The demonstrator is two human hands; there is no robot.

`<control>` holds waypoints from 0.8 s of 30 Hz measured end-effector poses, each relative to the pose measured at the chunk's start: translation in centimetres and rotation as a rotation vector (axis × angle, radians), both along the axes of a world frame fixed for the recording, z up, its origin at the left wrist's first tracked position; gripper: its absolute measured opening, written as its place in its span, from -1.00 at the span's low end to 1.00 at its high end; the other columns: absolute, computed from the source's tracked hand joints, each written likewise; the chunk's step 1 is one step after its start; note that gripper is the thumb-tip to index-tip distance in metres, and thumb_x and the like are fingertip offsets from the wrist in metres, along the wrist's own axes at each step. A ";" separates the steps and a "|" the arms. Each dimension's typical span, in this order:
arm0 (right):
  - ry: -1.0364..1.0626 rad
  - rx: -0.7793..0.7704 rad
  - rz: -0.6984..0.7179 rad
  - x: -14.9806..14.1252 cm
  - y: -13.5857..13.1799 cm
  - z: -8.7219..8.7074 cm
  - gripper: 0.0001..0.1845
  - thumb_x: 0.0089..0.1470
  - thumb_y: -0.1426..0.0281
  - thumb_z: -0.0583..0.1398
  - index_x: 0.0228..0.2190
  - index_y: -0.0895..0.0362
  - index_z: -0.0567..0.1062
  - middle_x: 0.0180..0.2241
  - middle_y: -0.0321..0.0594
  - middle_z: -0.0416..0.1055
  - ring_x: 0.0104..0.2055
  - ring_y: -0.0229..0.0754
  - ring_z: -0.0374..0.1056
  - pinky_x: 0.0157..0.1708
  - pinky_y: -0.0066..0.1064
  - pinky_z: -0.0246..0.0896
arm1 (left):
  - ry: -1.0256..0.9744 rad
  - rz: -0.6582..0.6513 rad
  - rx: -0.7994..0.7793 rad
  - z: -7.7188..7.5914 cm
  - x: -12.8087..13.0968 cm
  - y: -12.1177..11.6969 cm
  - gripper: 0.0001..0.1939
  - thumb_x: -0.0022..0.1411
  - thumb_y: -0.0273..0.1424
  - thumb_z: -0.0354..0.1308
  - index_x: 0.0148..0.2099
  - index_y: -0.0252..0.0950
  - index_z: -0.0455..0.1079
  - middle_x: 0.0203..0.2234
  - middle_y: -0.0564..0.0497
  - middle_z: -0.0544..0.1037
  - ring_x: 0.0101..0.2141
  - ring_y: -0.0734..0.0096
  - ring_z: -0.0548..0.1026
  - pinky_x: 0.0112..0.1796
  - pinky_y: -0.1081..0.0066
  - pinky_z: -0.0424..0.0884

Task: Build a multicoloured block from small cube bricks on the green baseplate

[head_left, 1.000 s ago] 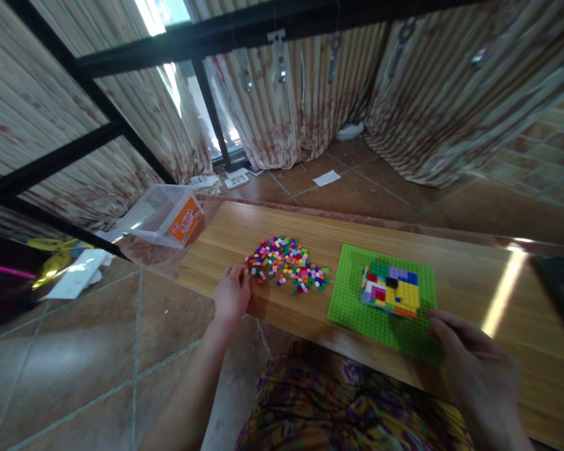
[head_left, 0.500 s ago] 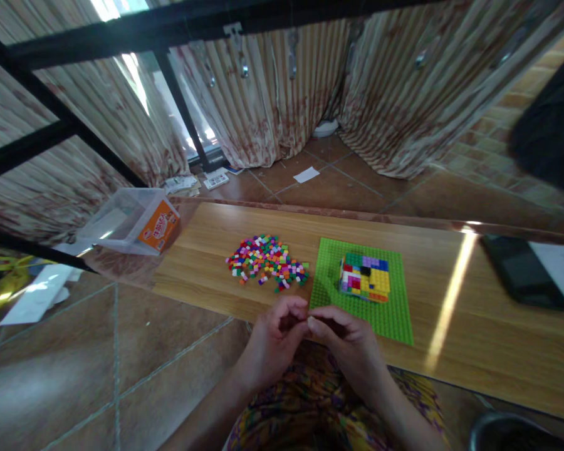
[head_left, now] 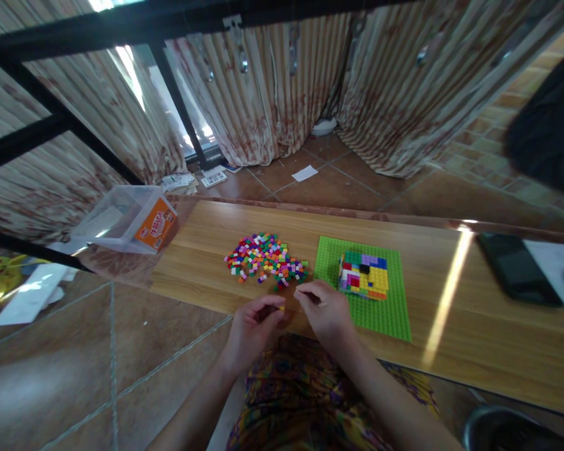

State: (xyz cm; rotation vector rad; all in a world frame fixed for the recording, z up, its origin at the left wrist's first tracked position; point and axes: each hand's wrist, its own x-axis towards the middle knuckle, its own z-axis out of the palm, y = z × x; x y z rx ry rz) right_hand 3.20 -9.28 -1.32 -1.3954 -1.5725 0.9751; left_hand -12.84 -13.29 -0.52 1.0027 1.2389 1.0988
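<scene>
My left hand (head_left: 254,327) pinches a small yellow-orange building brick (head_left: 282,307) between thumb and forefinger, just over the table's near edge. Beside it, my right hand (head_left: 326,311) has its fingertips pressed together near the loose bricks; whatever it may hold is too small to make out. A heap of small multicoloured bricks (head_left: 263,255) lies beyond both hands. To the right is a green studded baseplate (head_left: 395,313), partly covered by my right hand. On it stands a block built of coloured bricks (head_left: 364,275), with a black brick (head_left: 365,269) on top.
The long wooden table (head_left: 192,250) runs across in front of me. Off its left end sits a clear plastic box (head_left: 122,219) with an orange label. A dark tablet-like object (head_left: 517,269) and paper (head_left: 554,263) lie at the right. A dark round container (head_left: 493,429) stands at lower right.
My hands were together at the table's edge and have moved apart. The left went left with the small brick now showing; the right moved forward and slightly left, towards the loose bricks.
</scene>
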 end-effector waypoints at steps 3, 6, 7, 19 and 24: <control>-0.259 0.115 0.040 -0.5 1.9 -1.0 -0.78 0.12 0.44 0.12 -0.42 0.10 0.57 -0.36 -0.13 0.49 -0.31 -0.12 0.40 -0.26 -0.32 0.25 | 0.024 0.057 0.043 0.0 0.0 0.8 -0.84 0.12 -0.40 0.27 -0.20 -0.28 0.51 -0.34 0.05 0.54 -0.34 0.47 0.56 -0.22 0.47 0.48; -0.373 0.147 0.063 -0.8 2.6 -1.6 -0.78 0.14 0.48 0.10 -0.35 0.12 0.57 -0.34 -0.11 0.49 -0.28 -0.10 0.41 -0.25 -0.32 0.27 | 0.037 0.069 0.127 0.5 0.6 1.5 -0.88 0.14 -0.39 0.25 -0.23 -0.28 0.51 -0.29 0.04 0.52 -0.31 0.46 0.56 -0.22 0.45 0.50; -0.372 0.156 0.048 -0.8 2.5 -1.7 -0.79 0.14 0.48 0.11 -0.32 0.13 0.56 -0.33 -0.11 0.49 -0.27 -0.10 0.42 -0.24 -0.33 0.27 | 0.042 0.069 0.152 0.6 0.8 1.7 -0.89 0.15 -0.39 0.25 -0.24 -0.28 0.50 -0.28 0.03 0.52 -0.31 0.45 0.56 -0.23 0.45 0.51; -0.086 0.154 -0.252 6.7 -3.6 0.5 -0.82 0.17 0.36 0.15 -0.27 0.05 0.57 -0.34 -0.26 0.54 -0.32 -0.23 0.45 -0.30 -0.42 0.34 | 0.416 -0.156 0.512 0.3 7.9 4.7 -0.89 0.25 -0.47 0.15 -0.21 -0.25 0.49 -0.34 0.03 0.59 -0.30 0.43 0.54 -0.24 0.45 0.46; -0.031 0.034 -0.454 10.3 -4.4 0.2 -0.79 0.11 0.23 0.21 -0.31 0.06 0.60 -0.30 -0.20 0.57 -0.32 -0.19 0.46 -0.31 -0.37 0.36 | 0.667 -0.207 0.722 -0.4 11.9 6.6 -0.89 0.27 -0.48 0.13 -0.22 -0.24 0.48 -0.27 0.01 0.62 -0.23 0.34 0.54 -0.16 0.34 0.44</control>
